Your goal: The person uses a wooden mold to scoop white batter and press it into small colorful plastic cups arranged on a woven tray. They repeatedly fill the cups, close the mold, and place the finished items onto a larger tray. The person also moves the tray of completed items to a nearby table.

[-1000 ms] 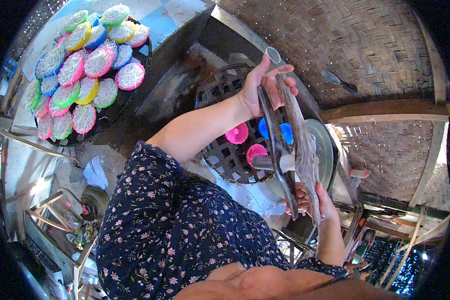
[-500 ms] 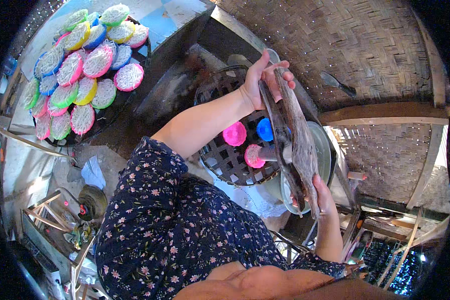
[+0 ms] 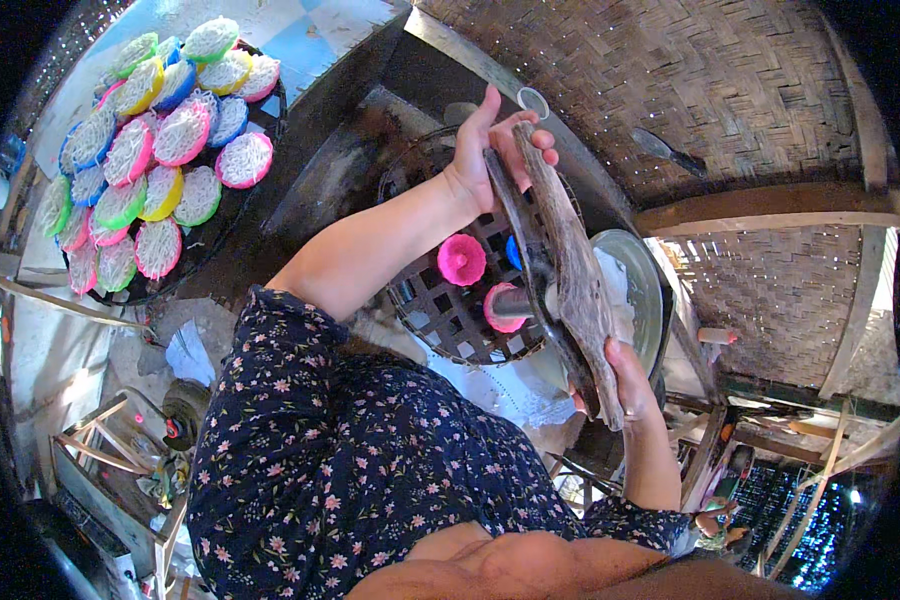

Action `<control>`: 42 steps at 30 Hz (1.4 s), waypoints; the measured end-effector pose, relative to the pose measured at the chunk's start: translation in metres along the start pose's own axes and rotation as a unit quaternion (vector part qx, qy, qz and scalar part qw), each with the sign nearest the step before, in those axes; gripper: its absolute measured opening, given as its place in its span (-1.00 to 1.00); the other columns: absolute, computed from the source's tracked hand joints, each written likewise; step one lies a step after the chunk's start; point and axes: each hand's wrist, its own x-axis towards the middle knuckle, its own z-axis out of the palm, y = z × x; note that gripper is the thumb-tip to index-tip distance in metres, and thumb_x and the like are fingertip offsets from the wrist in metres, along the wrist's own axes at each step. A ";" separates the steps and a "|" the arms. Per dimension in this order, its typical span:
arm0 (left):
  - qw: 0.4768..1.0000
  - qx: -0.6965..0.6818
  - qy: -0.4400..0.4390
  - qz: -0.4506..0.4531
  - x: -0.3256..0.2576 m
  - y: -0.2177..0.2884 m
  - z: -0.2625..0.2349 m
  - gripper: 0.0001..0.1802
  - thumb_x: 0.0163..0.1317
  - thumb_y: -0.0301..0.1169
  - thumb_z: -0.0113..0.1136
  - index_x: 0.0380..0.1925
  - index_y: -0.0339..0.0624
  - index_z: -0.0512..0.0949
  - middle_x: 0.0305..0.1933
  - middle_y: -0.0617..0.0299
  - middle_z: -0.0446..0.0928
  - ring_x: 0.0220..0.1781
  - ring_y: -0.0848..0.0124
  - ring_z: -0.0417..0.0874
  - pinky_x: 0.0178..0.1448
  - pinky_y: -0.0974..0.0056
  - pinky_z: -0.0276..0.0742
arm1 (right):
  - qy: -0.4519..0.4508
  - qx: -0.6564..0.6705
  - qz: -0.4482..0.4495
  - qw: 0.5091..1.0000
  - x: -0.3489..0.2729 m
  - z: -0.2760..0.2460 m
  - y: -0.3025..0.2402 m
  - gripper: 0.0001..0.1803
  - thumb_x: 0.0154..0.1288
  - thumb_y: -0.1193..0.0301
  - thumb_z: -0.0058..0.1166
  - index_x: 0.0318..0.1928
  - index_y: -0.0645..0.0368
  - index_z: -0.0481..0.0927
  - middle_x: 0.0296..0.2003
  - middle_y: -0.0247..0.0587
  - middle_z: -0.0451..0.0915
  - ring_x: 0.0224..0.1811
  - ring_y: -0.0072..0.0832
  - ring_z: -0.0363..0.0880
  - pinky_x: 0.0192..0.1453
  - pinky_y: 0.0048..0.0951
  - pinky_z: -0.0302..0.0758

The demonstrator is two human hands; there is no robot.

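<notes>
Two long, weathered wooden bars form a hand press (image 3: 578, 262), slanting across the middle of the view. My left hand (image 3: 498, 148) wraps round its far end, thumb raised. At the near end, my right hand (image 3: 630, 382) grips the bars, with some fingertips showing past the other side. A pale cylinder (image 3: 515, 302) sticks out leftward from between the bars. Its end is over a pink scalloped mold (image 3: 500, 318), where whitish strands are hard to make out. Beside that sit another pink mold (image 3: 461, 260) and a blue mold (image 3: 514, 252), partly covered by the press.
These molds rest on a dark woven basket tray (image 3: 420, 318). Right of the press stands a large metal basin (image 3: 650, 290) with something white inside. Many colored molds heaped with white noodle strands (image 3: 182, 130) fill a tray at left. A woven bamboo wall (image 3: 760, 90) rises at right.
Both hands and the press have shifted slightly left and away, covering more of the blue mold. The whole view has also moved a little. The grip of both hands stays the same.
</notes>
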 end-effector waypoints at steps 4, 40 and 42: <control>1.000 0.005 0.010 0.010 0.005 0.003 0.001 -0.40 0.07 0.30 -0.02 -0.33 -0.04 0.46 -0.46 0.26 0.46 -0.32 0.27 0.50 -0.25 0.14 0.46 | 0.018 -0.033 -0.014 0.999 0.005 -0.003 -0.008 -0.36 0.16 -0.09 -0.03 -0.28 0.39 0.47 -0.62 -0.05 0.52 -0.72 -0.38 0.49 -0.68 -0.44 0.44; 0.978 0.184 -0.053 -0.086 0.000 0.003 0.051 -0.09 0.17 0.37 -0.47 0.20 -0.19 0.25 -0.06 0.10 0.54 0.04 0.26 0.51 0.16 0.17 0.35 | 0.033 -0.016 -0.180 0.983 -0.009 0.004 0.039 -0.05 -0.09 -0.29 0.11 -0.06 0.42 0.35 -0.42 -0.11 0.53 -0.46 -0.42 0.56 -0.38 -0.39 0.54; 0.961 0.223 -0.115 -0.120 -0.007 0.000 0.049 -0.20 0.22 0.23 -0.19 0.22 -0.20 0.23 0.07 0.06 0.47 0.10 0.30 0.47 0.22 0.19 0.30 | 0.047 -0.010 -0.198 0.979 -0.014 0.005 0.035 0.04 -0.14 -0.35 0.10 -0.04 0.48 0.33 -0.41 -0.08 0.53 -0.45 -0.40 0.57 -0.38 -0.38 0.56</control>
